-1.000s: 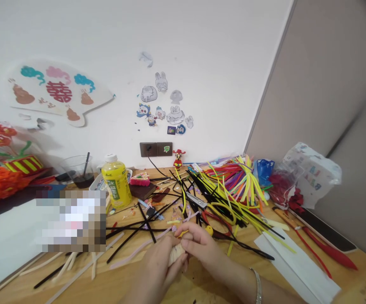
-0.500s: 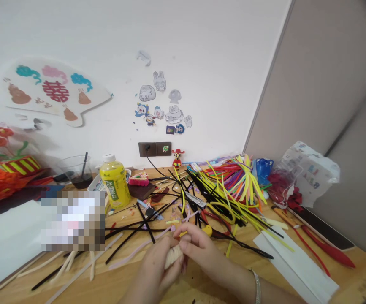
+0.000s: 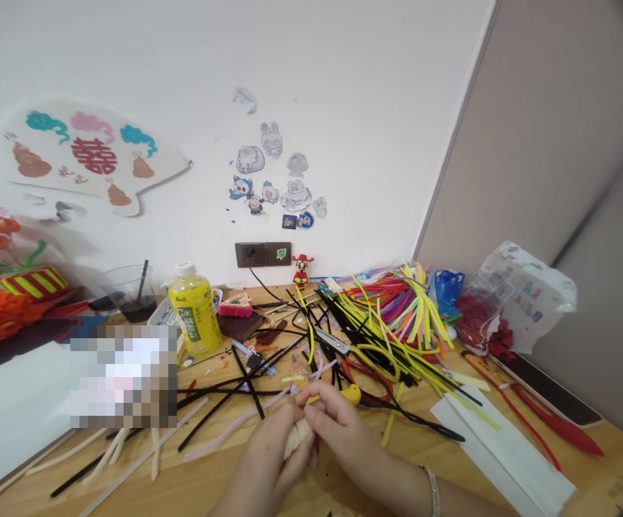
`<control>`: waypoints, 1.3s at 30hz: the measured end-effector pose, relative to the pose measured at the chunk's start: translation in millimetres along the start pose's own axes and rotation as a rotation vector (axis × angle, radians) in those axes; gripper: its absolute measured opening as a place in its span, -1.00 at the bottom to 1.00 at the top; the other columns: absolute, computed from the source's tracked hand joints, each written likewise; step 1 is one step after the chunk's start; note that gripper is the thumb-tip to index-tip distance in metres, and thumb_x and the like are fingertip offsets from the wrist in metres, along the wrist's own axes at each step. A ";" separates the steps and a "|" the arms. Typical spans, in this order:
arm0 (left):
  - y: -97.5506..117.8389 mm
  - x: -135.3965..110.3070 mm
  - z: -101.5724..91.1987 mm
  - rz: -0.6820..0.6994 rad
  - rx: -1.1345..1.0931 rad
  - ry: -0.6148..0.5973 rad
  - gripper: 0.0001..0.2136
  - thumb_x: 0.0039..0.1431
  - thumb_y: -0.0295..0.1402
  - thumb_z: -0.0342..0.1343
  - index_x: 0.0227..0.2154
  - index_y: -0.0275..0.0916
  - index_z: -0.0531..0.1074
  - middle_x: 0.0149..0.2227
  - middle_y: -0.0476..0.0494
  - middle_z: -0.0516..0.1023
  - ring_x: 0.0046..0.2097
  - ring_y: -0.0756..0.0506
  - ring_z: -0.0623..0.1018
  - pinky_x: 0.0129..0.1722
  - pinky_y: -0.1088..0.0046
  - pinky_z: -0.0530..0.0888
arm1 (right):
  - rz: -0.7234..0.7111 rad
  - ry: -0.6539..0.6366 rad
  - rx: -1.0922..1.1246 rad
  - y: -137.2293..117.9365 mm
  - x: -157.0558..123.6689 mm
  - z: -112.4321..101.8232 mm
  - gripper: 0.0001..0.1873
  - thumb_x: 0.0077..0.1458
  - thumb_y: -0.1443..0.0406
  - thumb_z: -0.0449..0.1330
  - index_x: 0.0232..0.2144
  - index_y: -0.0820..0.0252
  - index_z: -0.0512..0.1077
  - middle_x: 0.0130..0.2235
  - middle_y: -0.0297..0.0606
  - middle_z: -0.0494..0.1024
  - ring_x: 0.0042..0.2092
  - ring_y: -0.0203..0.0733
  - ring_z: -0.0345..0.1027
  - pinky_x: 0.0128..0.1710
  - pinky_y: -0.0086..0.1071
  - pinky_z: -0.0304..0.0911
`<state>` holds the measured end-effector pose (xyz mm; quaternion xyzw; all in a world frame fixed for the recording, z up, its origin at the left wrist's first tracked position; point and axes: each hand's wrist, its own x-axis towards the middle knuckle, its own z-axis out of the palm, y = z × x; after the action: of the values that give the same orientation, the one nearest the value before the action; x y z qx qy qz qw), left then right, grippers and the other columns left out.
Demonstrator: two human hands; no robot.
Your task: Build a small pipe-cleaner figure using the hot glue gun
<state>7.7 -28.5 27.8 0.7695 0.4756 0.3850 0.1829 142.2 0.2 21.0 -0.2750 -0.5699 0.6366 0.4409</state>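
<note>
Both hands meet above the front of the wooden table around a small cream-coloured roll with ridges, apparently coiled pipe cleaner (image 3: pixel 296 439). My left hand (image 3: pixel 268 445) is closed around it from the left. From the right, my right hand (image 3: pixel 338 427) presses curled fingers and thumb against its upper end. Much of the roll is hidden by my fingers. Just beyond my hands lie black pipe cleaners (image 3: pixel 246 375), a lilac strip (image 3: pixel 236 431) and scissors (image 3: pixel 338 343) with yellow-lined handles. A yellow tool handle (image 3: pixel 351 393) shows right behind my right fingers.
A yellow drink bottle (image 3: pixel 195 316) stands at the back left, beside a cup of dark liquid (image 3: pixel 136 305). A bundle of coloured pipe cleaners (image 3: pixel 397 305) lies at the back right. White paper (image 3: pixel 510 452) and cream pipe cleaners (image 3: pixel 111 456) flank my arms.
Hardly anything differs. My fingers have shifted very slightly around the cream roll, and the whole view has moved a little.
</note>
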 end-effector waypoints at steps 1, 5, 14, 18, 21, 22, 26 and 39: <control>-0.2 -0.4 0.1 -0.005 -0.006 -0.005 -0.89 0.11 -0.38 -0.04 -0.50 -0.17 0.29 -0.51 0.00 0.48 -0.47 -0.03 0.47 -0.44 0.52 0.41 | -0.012 0.007 -0.013 0.1 -0.3 0.2 -0.76 0.05 0.13 0.10 -0.32 0.18 0.28 -0.58 -0.49 0.27 -0.62 -0.42 0.16 -0.62 -0.56 0.16; -0.5 -1.2 2.1 -0.038 -0.045 -0.008 -0.91 0.11 -0.37 -0.03 -0.49 -0.17 0.29 -0.51 -0.01 0.49 -0.46 -0.04 0.48 -0.44 0.50 0.42 | -0.019 0.036 -0.058 1.1 -1.3 0.9 -0.75 0.05 0.11 0.10 -0.34 0.18 0.29 -0.62 -0.50 0.25 -0.63 -0.41 0.15 -0.63 -0.55 0.14; -3.1 -0.7 5.7 -0.071 -0.005 0.017 -0.94 0.12 -0.36 -0.03 -0.35 -0.19 0.31 -0.40 -0.12 0.54 -0.38 -0.10 0.54 -0.38 0.41 0.48 | -0.067 0.147 -0.194 6.3 -0.7 0.4 -0.84 0.05 0.22 0.09 -0.34 0.19 0.36 -0.59 -0.45 0.26 -0.61 -0.40 0.08 -0.63 -0.55 0.04; -5.0 -1.3 4.4 0.034 0.079 0.022 -0.88 0.12 -0.39 -0.03 -0.28 -0.19 0.35 -0.35 -0.17 0.55 -0.30 -0.13 0.55 -0.33 0.39 0.49 | -0.093 0.162 -0.274 3.1 -1.7 0.6 -0.84 0.04 0.25 0.08 -0.34 0.18 0.40 -0.52 -0.38 0.31 -0.55 -0.37 0.09 -0.58 -0.52 0.04; -4.9 -1.1 5.1 0.100 0.085 0.043 -0.86 0.12 -0.42 -0.05 -0.27 -0.19 0.35 -0.35 -0.18 0.55 -0.29 -0.12 0.56 -0.31 0.39 0.50 | -0.107 0.158 -0.270 1.5 -2.9 1.6 -0.84 0.06 0.26 0.07 -0.34 0.16 0.42 -0.51 -0.37 0.32 -0.53 -0.34 0.11 -0.54 -0.50 0.07; -4.8 -1.0 5.5 0.117 0.089 0.051 -0.86 0.11 -0.43 -0.05 -0.27 -0.19 0.35 -0.34 -0.18 0.55 -0.27 -0.13 0.56 -0.29 0.39 0.50 | -0.103 0.157 -0.257 1.3 -3.2 2.0 -0.84 0.05 0.26 0.07 -0.34 0.16 0.42 -0.52 -0.37 0.32 -0.53 -0.34 0.11 -0.54 -0.50 0.07; -3.7 -1.0 6.0 0.155 0.102 0.040 -0.83 0.11 -0.46 -0.04 -0.23 -0.20 0.33 -0.28 -0.21 0.54 -0.22 -0.12 0.54 -0.25 0.40 0.49 | -0.058 0.159 -0.170 1.1 -2.6 3.6 -0.86 0.01 0.26 0.11 -0.37 0.17 0.41 -0.54 -0.41 0.27 -0.56 -0.37 0.06 -0.57 -0.51 0.05; -3.8 -6.1 6.5 0.072 0.131 0.057 -0.96 0.09 -0.41 0.00 -0.45 -0.19 0.32 -0.49 -0.08 0.50 -0.45 -0.07 0.51 -0.49 0.51 0.44 | 0.022 0.110 0.084 2.2 -0.9 4.9 -0.87 -0.11 0.35 0.11 -0.40 0.18 0.37 -0.62 -0.48 0.21 -0.58 -0.40 0.04 -0.59 -0.54 -0.02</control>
<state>8.9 -31.5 18.6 0.7851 0.4769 0.3811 0.1048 137.8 -2.9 19.7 -0.2970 -0.5146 0.6486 0.4758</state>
